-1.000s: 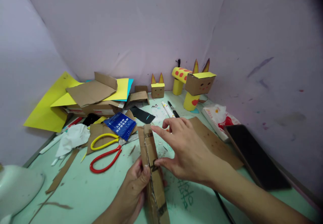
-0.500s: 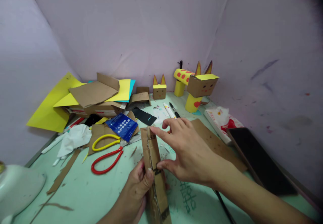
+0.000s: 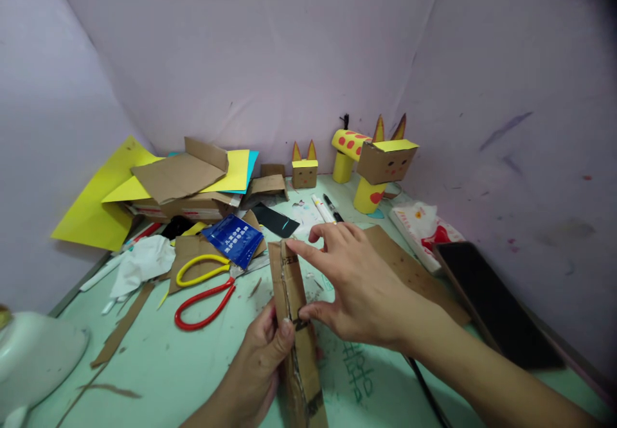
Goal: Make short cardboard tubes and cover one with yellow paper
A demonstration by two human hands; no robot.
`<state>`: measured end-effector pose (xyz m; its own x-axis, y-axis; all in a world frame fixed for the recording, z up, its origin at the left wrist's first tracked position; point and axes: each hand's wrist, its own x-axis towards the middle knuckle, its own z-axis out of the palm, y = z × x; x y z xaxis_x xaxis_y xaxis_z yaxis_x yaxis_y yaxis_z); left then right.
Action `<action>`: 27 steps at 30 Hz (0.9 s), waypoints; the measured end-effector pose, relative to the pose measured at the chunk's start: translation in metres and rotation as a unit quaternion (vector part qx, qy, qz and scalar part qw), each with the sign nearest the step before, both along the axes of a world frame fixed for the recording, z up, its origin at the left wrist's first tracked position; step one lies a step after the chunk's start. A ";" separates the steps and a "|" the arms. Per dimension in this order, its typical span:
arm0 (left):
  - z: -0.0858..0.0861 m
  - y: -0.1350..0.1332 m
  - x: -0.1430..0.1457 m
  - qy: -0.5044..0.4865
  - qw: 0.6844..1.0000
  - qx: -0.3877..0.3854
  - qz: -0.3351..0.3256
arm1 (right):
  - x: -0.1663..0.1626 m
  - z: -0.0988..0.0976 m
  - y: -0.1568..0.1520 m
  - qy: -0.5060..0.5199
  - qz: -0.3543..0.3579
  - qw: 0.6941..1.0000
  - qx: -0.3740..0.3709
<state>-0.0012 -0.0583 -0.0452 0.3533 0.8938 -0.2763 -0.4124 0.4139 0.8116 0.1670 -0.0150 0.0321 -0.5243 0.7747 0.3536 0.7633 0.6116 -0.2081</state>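
Observation:
A long, narrow piece of folded brown cardboard (image 3: 308,367) with a glossy seam and dark print points away from me in the lower middle. My left hand (image 3: 265,357) grips it from the left side, thumb over the seam. My right hand (image 3: 357,280) reaches across from the right with thumb and index finger spread apart. Its index fingertip touches the far end of the cardboard, and its thumb tip rests at the right edge near my left thumb. To the left lie scissors (image 3: 205,306) with one yellow and one red handle, their blades partly under a blue packet (image 3: 234,240).
Cardboard animals with pointed ears, one a head (image 3: 304,175) and one with a spotted body (image 3: 370,195), stand at the back. Coloured paper (image 3: 91,200) and cardboard are piled left. A tissue pack (image 3: 409,225) and black tablet-like slab (image 3: 501,306) lie right; a white lamp-like base (image 3: 43,357) stands front left.
Almost nothing differs. Both hands keep their places on the cardboard, and the whole view has shifted very slightly.

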 end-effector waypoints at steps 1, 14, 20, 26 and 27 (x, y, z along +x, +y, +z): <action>0.001 0.001 0.000 0.000 1.000 -0.005 0.000 | 0.000 -0.001 -0.001 0.014 0.000 1.000 -0.006; 0.000 0.008 -0.007 -0.044 0.994 -0.029 0.099 | -0.018 -0.066 -0.047 0.495 -0.009 0.704 -0.510; 0.003 0.011 -0.012 0.063 0.995 0.081 0.017 | -0.012 -0.070 -0.042 0.537 0.088 0.652 -0.527; 0.021 0.030 -0.062 0.328 0.916 0.128 0.193 | 0.004 -0.065 -0.036 0.577 -0.036 0.542 -0.610; 0.023 0.033 -0.072 0.363 0.893 0.133 0.230 | 0.005 -0.064 -0.035 0.591 -0.035 0.527 -0.609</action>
